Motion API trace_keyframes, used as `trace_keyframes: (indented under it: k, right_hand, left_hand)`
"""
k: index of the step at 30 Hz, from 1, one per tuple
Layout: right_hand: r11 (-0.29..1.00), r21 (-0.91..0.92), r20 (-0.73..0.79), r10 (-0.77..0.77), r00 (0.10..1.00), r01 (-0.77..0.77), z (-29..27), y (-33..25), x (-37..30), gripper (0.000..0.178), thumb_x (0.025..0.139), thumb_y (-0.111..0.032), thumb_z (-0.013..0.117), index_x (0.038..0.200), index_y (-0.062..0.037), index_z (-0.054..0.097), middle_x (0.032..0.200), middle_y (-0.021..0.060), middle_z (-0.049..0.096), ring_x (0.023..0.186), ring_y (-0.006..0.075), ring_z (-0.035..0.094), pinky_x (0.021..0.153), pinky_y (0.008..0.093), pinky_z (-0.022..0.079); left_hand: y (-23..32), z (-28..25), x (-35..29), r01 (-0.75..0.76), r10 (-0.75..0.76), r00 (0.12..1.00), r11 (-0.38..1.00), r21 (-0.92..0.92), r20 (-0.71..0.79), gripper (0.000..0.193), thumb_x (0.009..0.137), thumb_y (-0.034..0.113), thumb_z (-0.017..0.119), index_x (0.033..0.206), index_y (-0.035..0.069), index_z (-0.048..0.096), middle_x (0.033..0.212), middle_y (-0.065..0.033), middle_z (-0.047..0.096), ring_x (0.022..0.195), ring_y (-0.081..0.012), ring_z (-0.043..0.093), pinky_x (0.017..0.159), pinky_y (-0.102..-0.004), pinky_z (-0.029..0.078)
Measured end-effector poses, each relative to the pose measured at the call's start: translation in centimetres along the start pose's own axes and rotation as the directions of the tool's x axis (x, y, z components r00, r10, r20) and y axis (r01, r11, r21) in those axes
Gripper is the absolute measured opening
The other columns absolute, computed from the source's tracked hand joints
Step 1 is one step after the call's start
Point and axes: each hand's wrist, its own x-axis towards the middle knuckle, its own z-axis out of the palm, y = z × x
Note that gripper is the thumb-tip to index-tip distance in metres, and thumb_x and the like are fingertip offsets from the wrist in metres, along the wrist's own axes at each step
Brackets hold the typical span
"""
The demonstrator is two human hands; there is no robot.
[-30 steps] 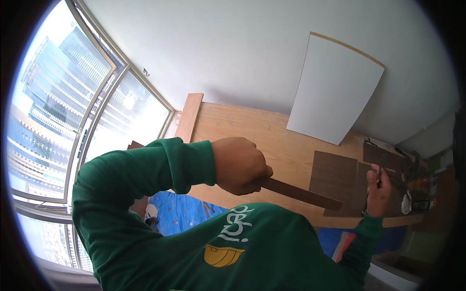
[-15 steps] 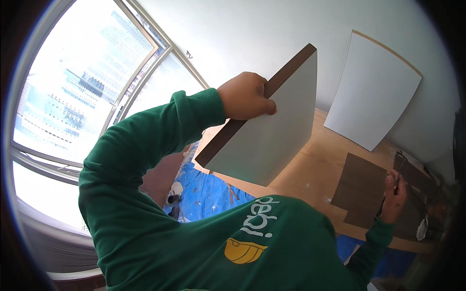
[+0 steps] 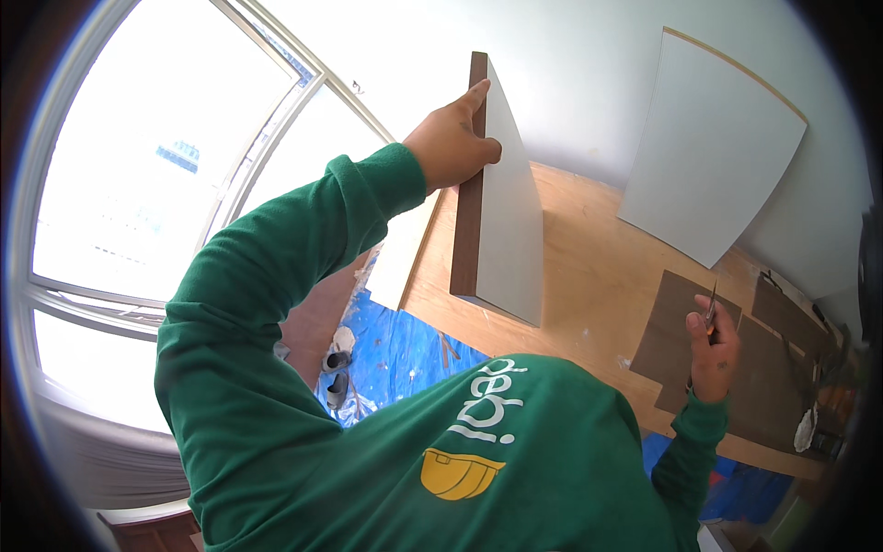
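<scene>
A white panel with a dark brown edge band stands upright over the wooden table. My left hand is closed on its brown edge, thumb on the white face and fingers stretched along the band. In my right hand is a slim utility knife, its thin blade pointing up and fingers wrapped around it; part of its handle is hidden. Below and around that hand lie dark brown sheets on the table.
Another white panel leans against the wall behind the wooden table. Blue plastic sheeting covers the floor, with shoes on it. A large window is at left. A pale board lies near the table's left end.
The panel in my left hand has turned more upright and shifted left, its brown edge now nearly vertical. My right hand with the knife has moved left and slightly up.
</scene>
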Motion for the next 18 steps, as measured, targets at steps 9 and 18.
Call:
trace_keyframes:
  k: [9,18]
  right_hand:
    - [0.997,0.074,0.133,-0.002,0.991,-0.008,1.1,-0.4,0.4,0.042,0.096,-0.026,0.079,0.125,0.0027,0.068,0.082,-0.0073,0.048,0.075,0.0047,0.042,0.068,0.0225,0.035]
    - [0.990,0.130,0.209,0.027,0.977,-0.055,3.6,-2.3,-0.6,0.043,0.099,-0.028,0.075,0.127,0.0032,0.066,0.084,-0.0051,0.051,0.077,0.0062,0.045,0.071,0.0237,0.039]
  left_hand:
    - [1.1,2.5,-1.2,-0.162,0.124,0.972,0.968,0.191,0.198,0.041,0.099,0.023,0.067,0.136,0.006,0.068,0.101,-0.0125,0.076,0.084,-0.0186,0.072,0.085,-0.0312,0.060]
    - [-0.8,-1.4,-1.4,-0.639,0.474,0.709,0.745,0.192,0.522,0.101,0.079,0.066,0.083,0.160,0.016,0.045,0.125,-0.0155,0.061,0.112,-0.0328,0.061,0.101,-0.0468,0.049]
